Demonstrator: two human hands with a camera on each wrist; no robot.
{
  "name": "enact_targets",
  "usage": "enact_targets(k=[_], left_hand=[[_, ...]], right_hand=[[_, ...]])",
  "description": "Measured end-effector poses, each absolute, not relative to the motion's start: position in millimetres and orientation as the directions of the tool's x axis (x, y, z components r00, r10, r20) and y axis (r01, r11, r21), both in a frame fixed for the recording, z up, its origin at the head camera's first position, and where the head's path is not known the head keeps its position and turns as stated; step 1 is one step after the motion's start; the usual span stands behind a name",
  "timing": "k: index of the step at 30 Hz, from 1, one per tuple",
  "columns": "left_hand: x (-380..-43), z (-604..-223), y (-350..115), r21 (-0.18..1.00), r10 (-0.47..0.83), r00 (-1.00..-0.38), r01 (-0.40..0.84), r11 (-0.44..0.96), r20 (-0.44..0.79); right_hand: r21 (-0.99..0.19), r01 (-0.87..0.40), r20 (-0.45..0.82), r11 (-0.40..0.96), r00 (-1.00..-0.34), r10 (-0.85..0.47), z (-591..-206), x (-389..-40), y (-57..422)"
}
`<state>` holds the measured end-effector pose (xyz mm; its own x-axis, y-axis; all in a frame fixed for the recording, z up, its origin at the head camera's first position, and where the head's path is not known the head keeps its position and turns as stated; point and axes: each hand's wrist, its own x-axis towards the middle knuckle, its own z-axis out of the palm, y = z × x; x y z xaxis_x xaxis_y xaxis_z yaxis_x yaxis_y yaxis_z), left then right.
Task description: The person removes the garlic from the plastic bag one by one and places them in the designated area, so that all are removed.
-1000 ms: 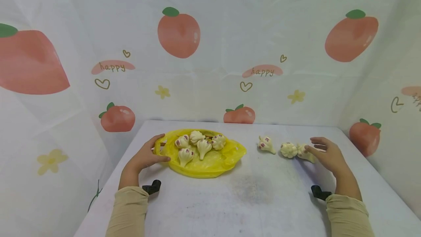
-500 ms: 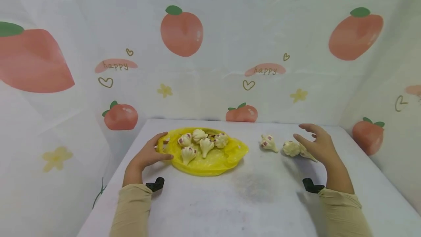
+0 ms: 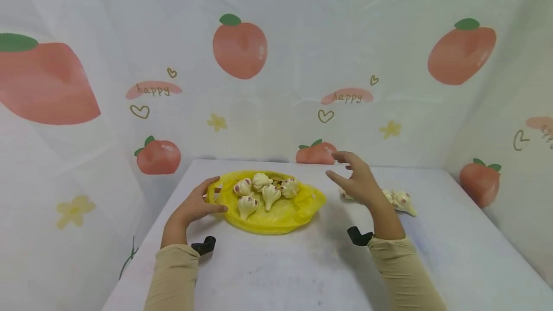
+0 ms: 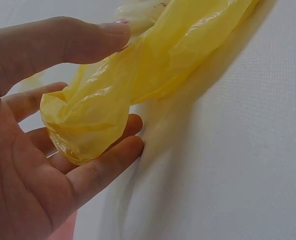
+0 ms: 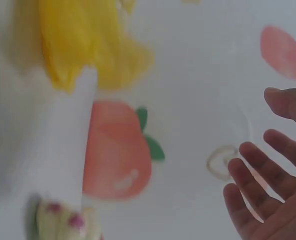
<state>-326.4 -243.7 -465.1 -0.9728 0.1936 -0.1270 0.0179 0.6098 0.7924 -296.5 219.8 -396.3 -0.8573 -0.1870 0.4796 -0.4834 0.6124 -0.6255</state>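
Observation:
My left hand (image 3: 196,205) holds the left end of a crumpled yellow plastic bag (image 3: 276,224), its thumb over the near side and its fingers behind. In the left wrist view, the bag's gathered end (image 4: 95,115) sits between thumb and fingers. Several white garlic bulbs (image 3: 247,206) with purple marks lie on the spread bag. My right hand (image 3: 358,179) is raised right of the bag, thumb and fingers apart, holding nothing. Behind it, one garlic bulb (image 3: 344,194) is mostly hidden. Further right lies another bulb (image 3: 403,200), beside one partly covered by the wrist.
The white table (image 3: 276,272) ends at a white cloth backdrop (image 3: 276,109) printed with red fruit, also hanging at both sides. A black wrist piece (image 3: 205,245) sits by the left cuff, and a similar black piece (image 3: 359,236) by the right.
My right hand has risen from beside the rightmost garlic bulbs and moved left toward the yellow bag. My left hand stays at the bag's end.

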Motion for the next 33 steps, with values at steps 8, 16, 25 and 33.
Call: enact_targets(k=[8,16,25,33], left_hand=[[-327.0,-468.8,-241.6,0.796,0.194,-0.974,0.023,0.605,-0.119],[-326.7,-467.6,-239.2,0.797,0.187,-0.975,0.014,0.604,-0.124],[-327.8,-471.0,-239.9,0.793,0.183,-0.976,0.016,0.609,-0.122],[-324.3,-467.2,-241.6,0.765,0.165,-0.975,-0.007,0.644,-0.147]], right_hand=[[-0.669,-0.482,0.388,0.566,-0.876,-0.287,-418.9,-312.4,156.1],[-0.777,-0.395,0.278,0.49,-0.914,-0.296,-438.0,-328.8,132.3],[-0.794,-0.296,0.18,0.531,-0.949,-0.259,-453.0,-333.0,122.6],[-0.737,-0.293,0.171,0.609,-0.953,-0.251,-458.2,-336.9,118.1]])
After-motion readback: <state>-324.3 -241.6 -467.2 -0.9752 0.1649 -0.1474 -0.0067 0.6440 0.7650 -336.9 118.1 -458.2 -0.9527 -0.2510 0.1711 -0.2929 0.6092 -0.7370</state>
